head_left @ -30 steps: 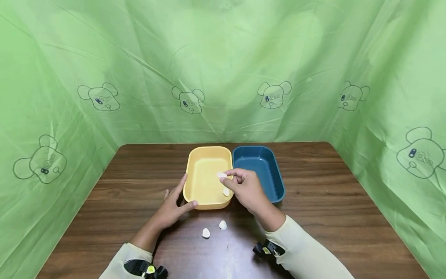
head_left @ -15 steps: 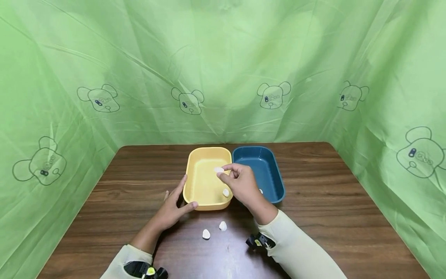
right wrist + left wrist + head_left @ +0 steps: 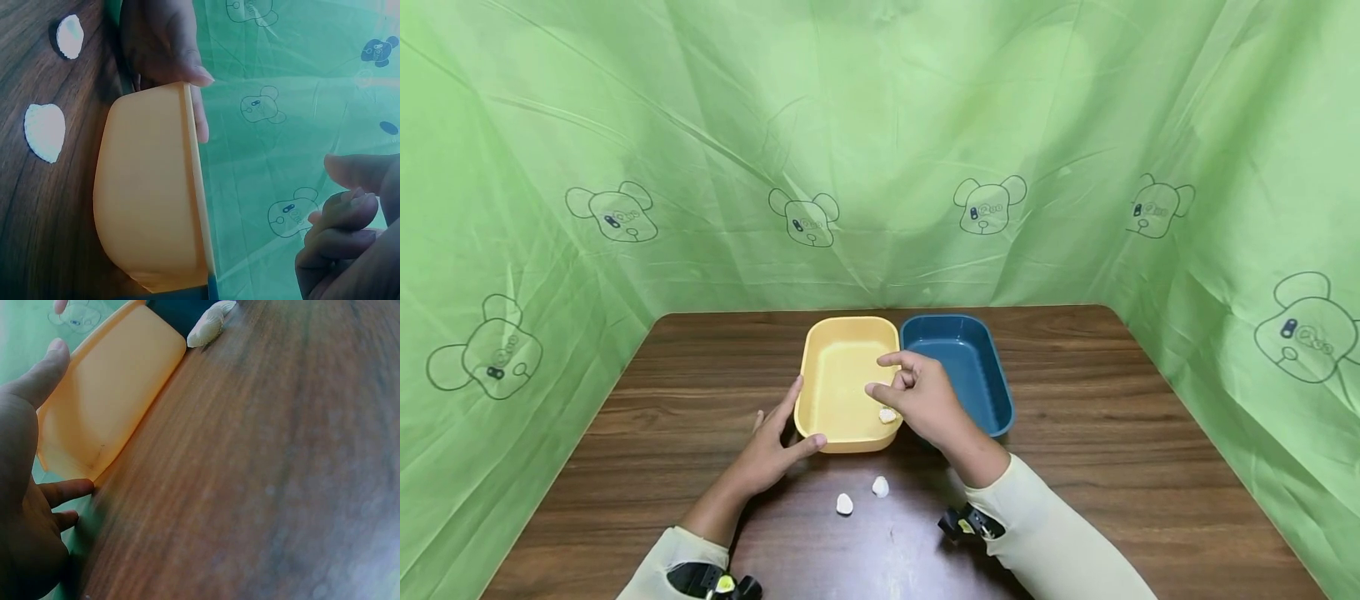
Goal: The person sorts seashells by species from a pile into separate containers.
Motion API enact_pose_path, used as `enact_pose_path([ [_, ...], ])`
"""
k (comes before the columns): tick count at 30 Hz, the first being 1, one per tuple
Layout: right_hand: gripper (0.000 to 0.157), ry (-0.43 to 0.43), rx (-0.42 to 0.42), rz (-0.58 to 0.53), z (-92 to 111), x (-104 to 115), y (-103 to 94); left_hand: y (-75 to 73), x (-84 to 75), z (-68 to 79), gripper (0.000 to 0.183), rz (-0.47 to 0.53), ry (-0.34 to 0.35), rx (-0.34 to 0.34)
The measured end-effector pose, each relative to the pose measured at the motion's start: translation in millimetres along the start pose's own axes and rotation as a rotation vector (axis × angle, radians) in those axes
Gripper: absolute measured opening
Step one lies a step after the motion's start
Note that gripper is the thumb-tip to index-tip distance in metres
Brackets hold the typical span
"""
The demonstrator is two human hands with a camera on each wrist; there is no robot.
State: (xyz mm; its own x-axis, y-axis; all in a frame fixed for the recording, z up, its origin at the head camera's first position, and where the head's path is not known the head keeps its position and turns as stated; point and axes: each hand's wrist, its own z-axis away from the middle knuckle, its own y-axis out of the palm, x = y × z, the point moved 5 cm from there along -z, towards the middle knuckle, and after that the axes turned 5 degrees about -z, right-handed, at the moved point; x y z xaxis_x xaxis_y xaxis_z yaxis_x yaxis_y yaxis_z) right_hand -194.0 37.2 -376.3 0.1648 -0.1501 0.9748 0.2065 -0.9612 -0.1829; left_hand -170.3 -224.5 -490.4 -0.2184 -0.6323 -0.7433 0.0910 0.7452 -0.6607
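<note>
My right hand [image 3: 921, 400] is above the right side of the yellow tray [image 3: 842, 383], thumb and index finger apart, the other fingers bent, nothing seen between them. Under it, at least one white seashell [image 3: 887, 414] lies in the tray's near right corner. My left hand [image 3: 767, 450] rests against the tray's near left corner, its thumb on the front rim and its fingers, fairly straight, along the left side. On the table before the tray lie two ribbed white seashells, the left shell [image 3: 845, 504] and the right shell [image 3: 880, 486].
A blue tray [image 3: 1000, 383] stands against the yellow tray's right side, partly covered by my right hand. The wooden table [image 3: 1112, 467] reaches to a green curtain [image 3: 880, 125] at the back and sides. Each wrist wears a small black camera [image 3: 958, 523].
My right hand has let go of the white seashell it pinched; thumb and index finger have parted. A shell glimpsed in the blue tray is now hidden. My left hand stays put.
</note>
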Motion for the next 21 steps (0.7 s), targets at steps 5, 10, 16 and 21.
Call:
enact_pose_path([
  [5, 0.038, -0.007, 0.009, 0.001, 5.2, 1.5, -4.4, 0.1, 0.0, 1.1, 0.107, 0.003, -0.005, 0.002],
  [10, 0.036, -0.008, 0.034, -0.006, 11.0, 1.9, -7.4, -0.3, -1.1, 1.4, 0.107, 0.005, -0.003, 0.001],
  [16, 0.036, -0.021, 0.095, 0.023, 22.1, 1.8, -7.8, -0.4, -1.0, 1.1, 0.107, -0.011, 0.004, -0.014],
  [21, 0.036, -0.035, 0.208, 0.037, 35.1, -1.3, -3.8, -0.3, -0.4, -0.1, 0.107, -0.022, 0.011, -0.022],
])
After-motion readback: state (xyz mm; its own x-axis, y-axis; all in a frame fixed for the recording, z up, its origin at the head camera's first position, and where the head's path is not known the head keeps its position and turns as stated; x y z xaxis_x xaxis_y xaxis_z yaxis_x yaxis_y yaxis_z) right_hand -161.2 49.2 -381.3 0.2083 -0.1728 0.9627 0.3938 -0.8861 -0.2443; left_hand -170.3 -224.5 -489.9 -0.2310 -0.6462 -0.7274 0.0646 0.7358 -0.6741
